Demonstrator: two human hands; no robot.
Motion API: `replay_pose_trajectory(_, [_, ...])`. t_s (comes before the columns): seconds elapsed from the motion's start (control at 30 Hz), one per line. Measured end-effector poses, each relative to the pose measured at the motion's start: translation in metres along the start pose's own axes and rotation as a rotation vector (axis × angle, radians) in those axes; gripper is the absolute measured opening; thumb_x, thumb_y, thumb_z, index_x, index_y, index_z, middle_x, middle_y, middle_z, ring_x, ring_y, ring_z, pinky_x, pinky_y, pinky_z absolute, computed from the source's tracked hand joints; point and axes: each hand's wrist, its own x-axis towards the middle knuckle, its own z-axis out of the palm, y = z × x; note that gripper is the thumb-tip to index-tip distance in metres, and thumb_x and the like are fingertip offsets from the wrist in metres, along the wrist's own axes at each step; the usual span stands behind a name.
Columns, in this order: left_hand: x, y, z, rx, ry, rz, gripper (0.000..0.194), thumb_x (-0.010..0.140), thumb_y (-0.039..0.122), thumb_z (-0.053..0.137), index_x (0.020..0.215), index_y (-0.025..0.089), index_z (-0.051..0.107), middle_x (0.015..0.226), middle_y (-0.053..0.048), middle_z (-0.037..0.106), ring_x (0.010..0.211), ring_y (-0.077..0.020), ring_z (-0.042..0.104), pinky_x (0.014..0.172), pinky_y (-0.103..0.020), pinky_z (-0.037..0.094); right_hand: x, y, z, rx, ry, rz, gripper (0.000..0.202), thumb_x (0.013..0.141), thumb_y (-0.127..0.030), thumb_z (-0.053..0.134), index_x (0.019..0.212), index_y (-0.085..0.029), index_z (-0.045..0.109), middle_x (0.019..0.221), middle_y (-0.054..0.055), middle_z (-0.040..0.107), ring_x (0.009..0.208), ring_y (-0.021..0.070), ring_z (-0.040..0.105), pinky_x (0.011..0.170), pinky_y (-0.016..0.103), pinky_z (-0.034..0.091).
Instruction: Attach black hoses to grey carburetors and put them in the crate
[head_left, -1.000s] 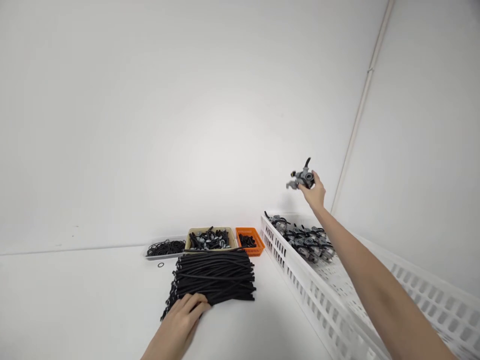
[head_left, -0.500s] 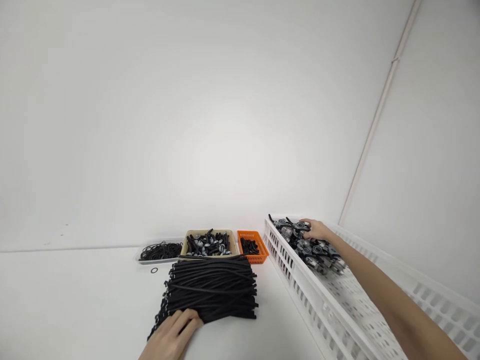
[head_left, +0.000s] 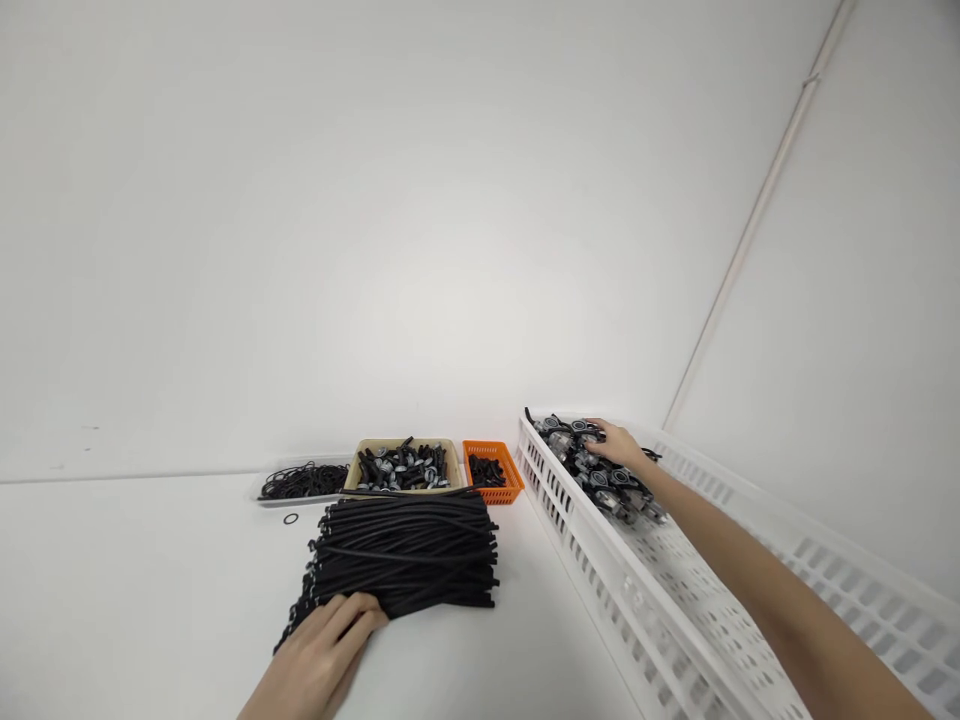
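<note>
My left hand (head_left: 322, 640) lies at the near left edge of a thick pile of black rubber tubes (head_left: 412, 550). Its fingers are curled over the tube ends, with the fingertips partly hidden. Inside the long white basket, my right hand (head_left: 616, 445) is closed at the far end of a heap of black, grey and clear plastic assemblies (head_left: 600, 480). Its fingers grip one of these assemblies, which still sits among the others; the fingertips are partly hidden.
Behind the tubes stand a clear tray of black rubber rings (head_left: 304, 482), a beige tray (head_left: 457, 465) of black-and-grey fittings and an orange basket (head_left: 510, 495) of small black pieces. One loose ring (head_left: 291, 518) lies on the white table. The white basket's slotted wall (head_left: 592, 560) runs along the right.
The whole view has shifted slightly, so things appear a little higher and further left. Both hands keep their places, the left at the tubes and the right in the basket.
</note>
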Motion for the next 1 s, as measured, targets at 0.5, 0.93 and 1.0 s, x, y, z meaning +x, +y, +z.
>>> replay_pose_trajectory(0.5, [0.006, 0.010, -0.015, -0.104, 0.036, -0.031, 0.020, 0.091, 0.019, 0.043, 0.099, 0.028, 0.058, 0.099, 0.000, 0.065, 0.087, -0.0155, 0.064, 0.077, -0.025, 0.052, -0.031, 0.017, 0.015, 0.250, 0.002, 0.057, 0.080, 0.072, -0.025, 0.061, 0.143, -0.020, 0.025, 0.137, 0.019, 0.047, 0.079, 0.0199, 0.068, 0.083, 0.036, 0.050])
replay_pose_trajectory(0.93, [0.007, 0.011, -0.018, -0.087, 0.103, -0.085, 0.026, 0.095, 0.018, 0.032, 0.105, 0.023, 0.056, 0.102, -0.004, 0.062, 0.090, -0.0154, 0.062, 0.078, -0.028, 0.052, -0.071, -0.089, -0.020, 0.261, 0.395, -0.105, 0.062, 0.080, -0.030, 0.048, 0.137, -0.015, 0.031, 0.135, 0.018, 0.042, 0.112, 0.0276, 0.053, 0.090, 0.038, 0.048])
replay_pose_trajectory(1.0, [0.009, 0.012, -0.020, -0.081, 0.119, -0.103, 0.026, 0.095, 0.019, 0.031, 0.105, 0.022, 0.055, 0.102, -0.004, 0.061, 0.089, -0.0152, 0.062, 0.077, -0.028, 0.051, -0.091, -0.130, -0.020, 0.208, 0.389, -0.297, 0.054, 0.082, -0.026, 0.045, 0.134, -0.017, 0.035, 0.131, 0.015, 0.046, 0.113, 0.0263, 0.051, 0.093, 0.040, 0.045])
